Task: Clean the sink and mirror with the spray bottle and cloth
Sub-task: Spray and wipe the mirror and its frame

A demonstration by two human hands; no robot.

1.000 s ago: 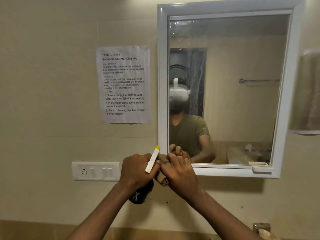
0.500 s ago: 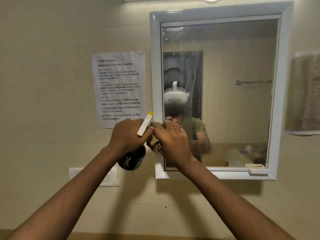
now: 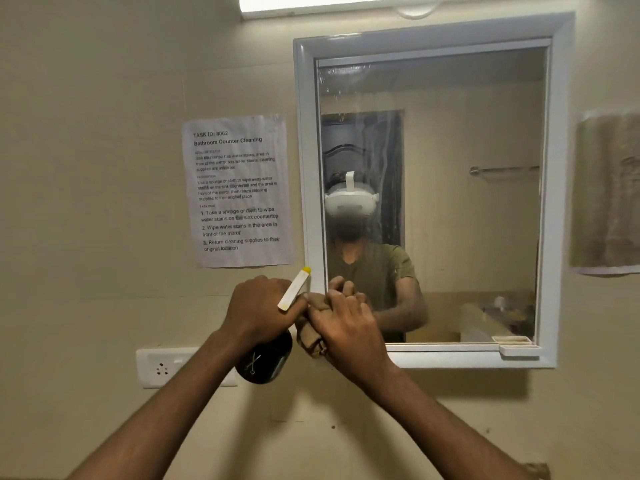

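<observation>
Left hand (image 3: 258,311) grips the dark spray bottle (image 3: 265,360); right hand (image 3: 346,327) clutches the tan cloth (image 3: 310,336) at the white-framed mirror's (image 3: 433,202) bottom-left corner

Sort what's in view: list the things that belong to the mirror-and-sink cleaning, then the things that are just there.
Part of the job:
- black spray bottle, held in the left hand
- brown cloth, bunched in the right hand
- white-framed mirror, droplets on its glass

Just there:
- printed task sheet
- wall socket plate
- hanging towel
- tube light

Wall (image 3: 104,98) with mirror (image 3: 450,202), notice (image 3: 239,192), socket (image 3: 166,367).
</observation>
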